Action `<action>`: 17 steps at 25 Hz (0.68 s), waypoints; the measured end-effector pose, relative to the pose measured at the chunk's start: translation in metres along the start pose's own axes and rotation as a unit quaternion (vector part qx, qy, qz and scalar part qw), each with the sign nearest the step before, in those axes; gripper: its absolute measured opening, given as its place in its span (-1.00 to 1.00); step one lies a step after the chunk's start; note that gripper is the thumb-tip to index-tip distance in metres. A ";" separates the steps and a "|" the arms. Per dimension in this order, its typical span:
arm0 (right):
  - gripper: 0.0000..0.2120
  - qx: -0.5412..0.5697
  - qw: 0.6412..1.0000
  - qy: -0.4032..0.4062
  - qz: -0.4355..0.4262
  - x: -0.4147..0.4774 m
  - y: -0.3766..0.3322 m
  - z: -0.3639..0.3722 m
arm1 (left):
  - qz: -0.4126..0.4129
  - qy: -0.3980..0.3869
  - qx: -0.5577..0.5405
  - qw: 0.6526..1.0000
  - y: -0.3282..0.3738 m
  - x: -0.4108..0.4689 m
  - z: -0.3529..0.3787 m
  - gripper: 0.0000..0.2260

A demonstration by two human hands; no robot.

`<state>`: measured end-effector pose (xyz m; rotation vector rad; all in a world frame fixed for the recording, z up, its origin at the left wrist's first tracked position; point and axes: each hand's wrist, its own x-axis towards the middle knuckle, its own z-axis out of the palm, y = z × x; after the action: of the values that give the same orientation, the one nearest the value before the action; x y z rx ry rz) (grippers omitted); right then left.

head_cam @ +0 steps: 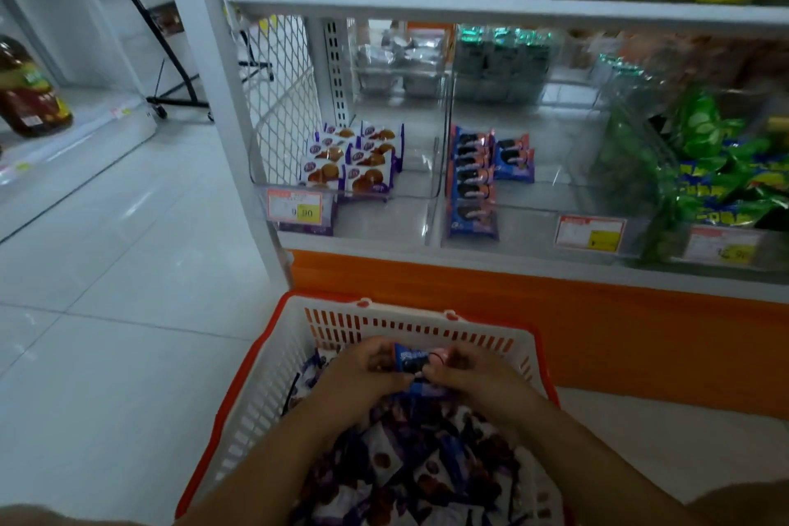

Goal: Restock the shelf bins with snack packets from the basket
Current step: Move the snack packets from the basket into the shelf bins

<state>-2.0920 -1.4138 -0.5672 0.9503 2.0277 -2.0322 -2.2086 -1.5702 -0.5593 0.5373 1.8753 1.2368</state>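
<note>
Blue cookie packet (pixel 410 360) | pinched between left hand (pixel 363 374) and right hand (pixel 471 372) | above basket (pixel 405 318) far edge | probably headed for matching-packet bin (pixel 540 207)

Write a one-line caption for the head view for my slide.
Left hand and right hand hold a blue cookie packet over the white basket, facing a shelf bin of matching packets.

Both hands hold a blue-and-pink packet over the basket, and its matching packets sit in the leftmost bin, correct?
Not the leftmost bin. The head view shows the matching blue-and-pink packets in the middle bin; the leftmost bin holds purple-and-white packets. The left hand and right hand do hold the packet over the basket.
</note>
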 end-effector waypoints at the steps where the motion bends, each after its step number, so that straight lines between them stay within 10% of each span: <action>1: -0.70 -0.036 0.999 0.002 -0.026 -0.003 -0.022 -0.007 | 0.037 0.010 0.036 0.999 0.021 0.001 -0.006 -0.72; 10: -0.72 -0.079 0.967 0.090 -0.225 -0.010 -0.203 -0.128 | 0.362 0.145 0.294 0.872 0.173 0.032 -0.020 -0.49; 17: -0.78 -0.211 0.928 0.293 -0.096 0.106 -0.198 -0.206 | 0.365 0.159 0.526 0.751 0.165 0.101 -0.040 -0.41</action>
<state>-2.2045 -1.1658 -0.4299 1.4202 2.7982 -1.3631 -2.3131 -1.4500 -0.4423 1.9089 2.7042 0.5340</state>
